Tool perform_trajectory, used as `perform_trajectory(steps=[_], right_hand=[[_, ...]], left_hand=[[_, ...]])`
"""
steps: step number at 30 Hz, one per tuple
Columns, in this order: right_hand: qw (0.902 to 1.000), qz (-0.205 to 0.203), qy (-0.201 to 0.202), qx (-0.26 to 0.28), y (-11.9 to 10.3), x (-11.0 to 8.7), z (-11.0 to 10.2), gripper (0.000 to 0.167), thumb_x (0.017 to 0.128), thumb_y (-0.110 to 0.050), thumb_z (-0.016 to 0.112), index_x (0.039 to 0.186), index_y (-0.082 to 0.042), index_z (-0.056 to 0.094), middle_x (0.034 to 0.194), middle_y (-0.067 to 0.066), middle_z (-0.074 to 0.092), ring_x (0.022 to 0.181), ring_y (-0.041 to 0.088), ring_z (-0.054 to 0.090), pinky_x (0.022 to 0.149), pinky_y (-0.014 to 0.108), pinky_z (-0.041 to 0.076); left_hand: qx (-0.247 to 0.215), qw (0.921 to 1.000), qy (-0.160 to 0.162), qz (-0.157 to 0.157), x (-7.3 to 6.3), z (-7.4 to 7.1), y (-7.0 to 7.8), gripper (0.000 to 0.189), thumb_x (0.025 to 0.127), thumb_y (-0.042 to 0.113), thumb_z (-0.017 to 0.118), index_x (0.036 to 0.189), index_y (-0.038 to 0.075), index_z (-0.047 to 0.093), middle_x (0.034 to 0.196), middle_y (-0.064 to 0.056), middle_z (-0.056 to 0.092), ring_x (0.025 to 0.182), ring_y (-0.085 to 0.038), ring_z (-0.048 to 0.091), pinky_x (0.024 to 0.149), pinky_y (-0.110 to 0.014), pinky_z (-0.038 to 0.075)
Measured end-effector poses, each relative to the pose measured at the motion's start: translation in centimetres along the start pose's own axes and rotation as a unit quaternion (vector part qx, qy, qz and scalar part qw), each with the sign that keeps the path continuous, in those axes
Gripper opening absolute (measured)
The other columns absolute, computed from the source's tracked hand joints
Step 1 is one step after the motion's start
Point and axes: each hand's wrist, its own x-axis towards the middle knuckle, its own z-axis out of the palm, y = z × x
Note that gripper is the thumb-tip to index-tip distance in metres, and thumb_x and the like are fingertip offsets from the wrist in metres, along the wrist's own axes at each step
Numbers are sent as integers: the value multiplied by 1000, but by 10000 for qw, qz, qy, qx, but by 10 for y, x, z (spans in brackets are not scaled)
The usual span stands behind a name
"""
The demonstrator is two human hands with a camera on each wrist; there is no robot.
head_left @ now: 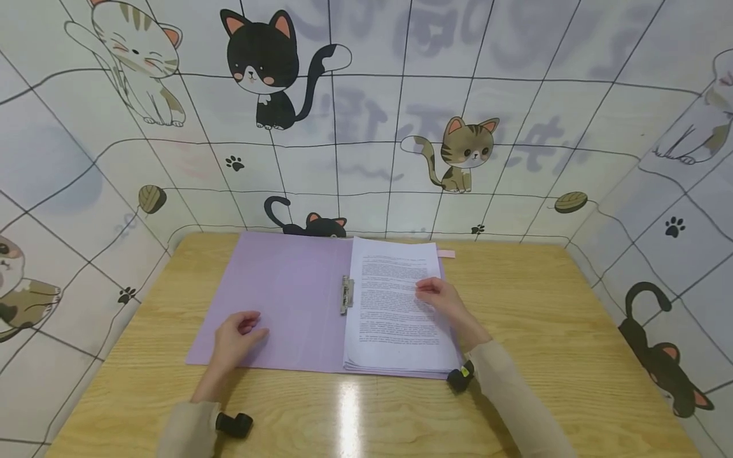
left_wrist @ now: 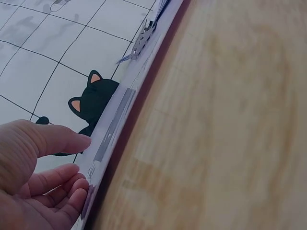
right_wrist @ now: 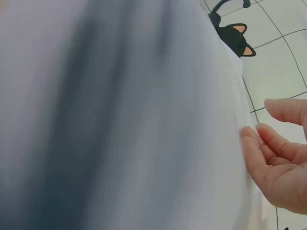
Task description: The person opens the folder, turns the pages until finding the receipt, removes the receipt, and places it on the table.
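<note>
A purple folder (head_left: 280, 280) lies spread open on the table. Printed sheets (head_left: 397, 318) are stacked on its right side, beside a metal clip (head_left: 347, 295) near the spine. Over the lower part of the left cover is my left hand (head_left: 233, 340), its fingers loosely bent and nothing between them. In the left wrist view, the thumb (left_wrist: 72, 141) of that hand stands apart from the fingers. My right hand (head_left: 449, 306) is over the right part of the top sheet. The right wrist view shows its fingers (right_wrist: 259, 148) relaxed along the sheet, thumb apart, holding nothing.
The wooden table (head_left: 527, 305) extends on both sides of the folder and in front of it. A wall covering (head_left: 372, 152) with cat drawings rises behind and at both sides. A pink tab (head_left: 446, 254) sticks out at the folder's upper right edge.
</note>
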Motion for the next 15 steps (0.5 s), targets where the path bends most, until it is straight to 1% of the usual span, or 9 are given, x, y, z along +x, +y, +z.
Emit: perform_trajectory(steps=[3,6,8,12,14,15], right_hand=[[9998,22,-164,-76,-5,3,-7,33,89,-14,61,117,3,56,106,14,61,94,21,56,84,29,43],[9994,-65,-244,-224,-14,7,-15,36,90,-15,60,120,4,54,109,16,59,97,24,55,85,32,45],[9991,-212,-144,-335,-23,11,-20,37,90,-15,59,121,5,53,112,19,58,101,28,55,89,35,45],[9953,-546,160,-782,-41,24,-29,40,89,-10,59,123,8,50,119,25,54,110,36,51,96,44,40],[9914,-618,204,-1137,-47,33,-32,43,88,-10,59,126,8,48,125,26,51,114,38,48,97,47,38],[9877,-679,182,-1399,-48,39,-33,46,88,-10,60,128,8,47,128,27,49,116,39,47,97,48,38]], left_hand=[[-28,10000,-9,-14,1,1,-2,36,76,-3,71,108,-12,59,106,-25,61,96,-34,59,84,-27,49],[-74,9999,-50,-49,1,1,-3,37,76,-3,71,109,-12,59,107,-25,61,97,-34,58,85,-29,49],[-91,9999,-68,-89,0,1,-4,36,77,-2,71,110,-11,59,108,-25,61,98,-33,58,86,-30,49],[-135,9998,-51,-112,0,0,-5,35,77,-2,71,109,-11,59,108,-25,61,98,-33,58,86,-30,49],[-154,9998,-35,-78,0,-1,-4,35,77,-3,71,109,-11,59,107,-25,61,97,-34,58,86,-31,49],[-165,9998,-20,-59,0,-1,-4,35,77,-4,71,108,-12,59,106,-25,61,97,-34,58,86,-31,49]])
